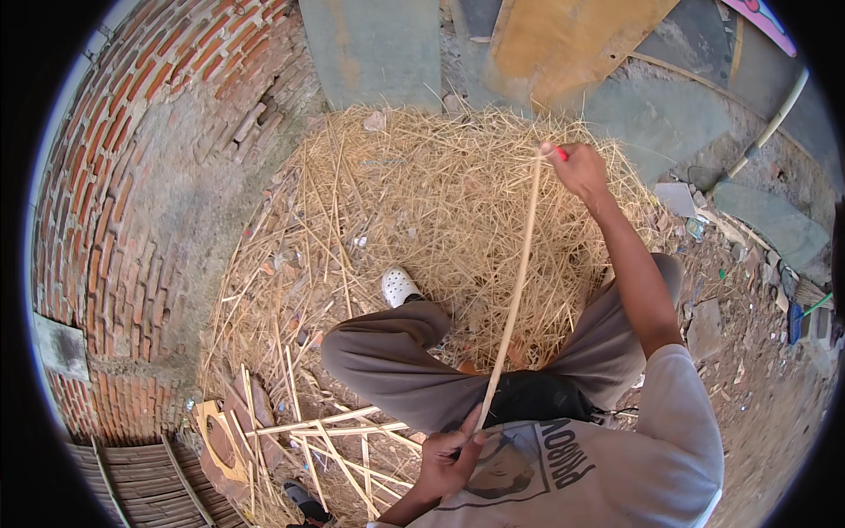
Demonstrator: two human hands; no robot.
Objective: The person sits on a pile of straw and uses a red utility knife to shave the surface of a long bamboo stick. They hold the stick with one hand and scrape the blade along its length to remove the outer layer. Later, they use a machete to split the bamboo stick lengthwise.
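A long pale strip (521, 282), which looks like split bamboo, slants from my waist up to the far side of the shavings. My left hand (447, 459) is closed round its near end, close to my shirt. With my arm stretched out, my right hand (581, 172) is closed on a small red-handled tool (562, 154) at the strip's far end. The blade is too small to make out, but looks like a knife. Beneath the strip spreads a thick heap of straw-coloured shavings (458, 194), between and beyond my legs.
Several cut strips (339, 431) lie crossed on the ground at the lower left. A worn brick wall (132, 194) rises on the left. Flat grey panels (370, 53) and an orange-brown board (572, 44) stand behind the heap. Rubble (704, 326) covers the ground at right.
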